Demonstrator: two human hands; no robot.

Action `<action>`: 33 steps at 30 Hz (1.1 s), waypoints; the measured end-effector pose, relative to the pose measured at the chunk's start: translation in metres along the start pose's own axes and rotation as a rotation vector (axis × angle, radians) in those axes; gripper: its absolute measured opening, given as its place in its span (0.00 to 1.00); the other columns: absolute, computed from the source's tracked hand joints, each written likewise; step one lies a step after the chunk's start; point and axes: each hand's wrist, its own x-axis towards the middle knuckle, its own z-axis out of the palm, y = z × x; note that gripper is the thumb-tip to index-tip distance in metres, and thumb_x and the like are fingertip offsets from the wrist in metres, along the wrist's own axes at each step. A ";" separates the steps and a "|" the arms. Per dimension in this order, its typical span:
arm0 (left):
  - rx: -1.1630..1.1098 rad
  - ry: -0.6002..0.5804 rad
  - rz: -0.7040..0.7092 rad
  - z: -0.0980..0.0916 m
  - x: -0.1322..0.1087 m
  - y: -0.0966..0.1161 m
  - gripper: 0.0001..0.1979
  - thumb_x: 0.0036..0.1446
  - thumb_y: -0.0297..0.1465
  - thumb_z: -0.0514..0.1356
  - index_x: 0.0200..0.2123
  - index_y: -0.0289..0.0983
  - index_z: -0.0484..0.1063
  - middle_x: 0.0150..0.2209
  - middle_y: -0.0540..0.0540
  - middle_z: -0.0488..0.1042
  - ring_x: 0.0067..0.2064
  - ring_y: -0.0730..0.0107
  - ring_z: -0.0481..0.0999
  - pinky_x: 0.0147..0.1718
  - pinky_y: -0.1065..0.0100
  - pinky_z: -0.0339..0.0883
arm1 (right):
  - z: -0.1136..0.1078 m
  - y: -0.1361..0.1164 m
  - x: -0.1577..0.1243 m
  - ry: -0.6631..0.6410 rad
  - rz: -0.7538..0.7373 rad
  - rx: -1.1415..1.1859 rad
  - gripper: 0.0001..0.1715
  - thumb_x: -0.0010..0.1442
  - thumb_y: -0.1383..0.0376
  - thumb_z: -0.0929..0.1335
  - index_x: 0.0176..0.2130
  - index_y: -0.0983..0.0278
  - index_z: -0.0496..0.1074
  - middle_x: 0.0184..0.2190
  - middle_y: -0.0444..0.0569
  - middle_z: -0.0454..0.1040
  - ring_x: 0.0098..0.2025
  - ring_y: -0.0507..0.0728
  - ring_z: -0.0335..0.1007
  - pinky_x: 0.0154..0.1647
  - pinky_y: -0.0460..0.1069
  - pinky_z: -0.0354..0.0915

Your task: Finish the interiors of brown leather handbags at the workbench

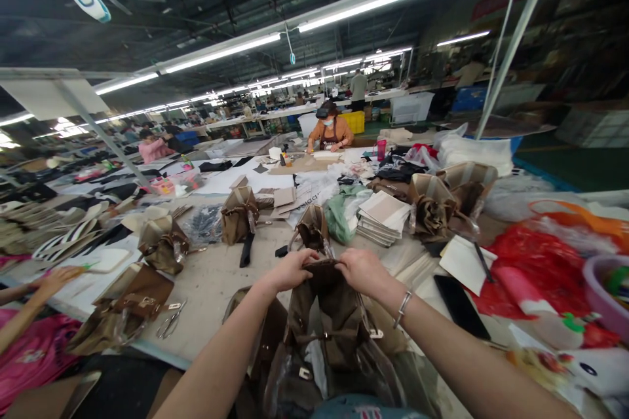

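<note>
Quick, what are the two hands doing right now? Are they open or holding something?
The left hand is closed, gripping the top edge of the brown bag.
The right hand is closed, gripping the same top edge.

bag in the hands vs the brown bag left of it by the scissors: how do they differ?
The held bag stands upright. The second bag lies slumped on the table beside the scissors. The left hand and right hand pinch the held bag's top edge, while nothing touches the second bag. Both are brown with metal fittings.
</note>
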 end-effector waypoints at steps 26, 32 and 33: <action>0.197 0.380 0.315 0.057 0.007 0.038 0.13 0.50 0.23 0.58 0.40 0.40 0.70 0.44 0.46 0.71 0.46 0.68 0.71 0.45 0.67 0.65 | -0.002 0.041 -0.018 0.077 -0.042 0.098 0.13 0.58 0.62 0.65 0.43 0.60 0.74 0.34 0.48 0.73 0.37 0.54 0.67 0.37 0.46 0.58; 0.502 0.385 0.407 0.049 0.006 0.039 0.11 0.54 0.25 0.55 0.39 0.41 0.72 0.43 0.44 0.68 0.43 0.67 0.70 0.42 0.67 0.66 | -0.006 0.038 -0.017 0.038 -0.020 0.079 0.13 0.59 0.61 0.64 0.42 0.59 0.74 0.35 0.48 0.74 0.38 0.55 0.68 0.37 0.47 0.58; 0.535 0.384 0.419 0.047 0.007 0.040 0.10 0.54 0.25 0.55 0.39 0.41 0.72 0.42 0.44 0.69 0.43 0.66 0.69 0.42 0.67 0.65 | -0.006 0.037 -0.016 0.033 -0.021 0.074 0.13 0.59 0.61 0.64 0.43 0.59 0.74 0.35 0.49 0.74 0.38 0.55 0.68 0.37 0.47 0.59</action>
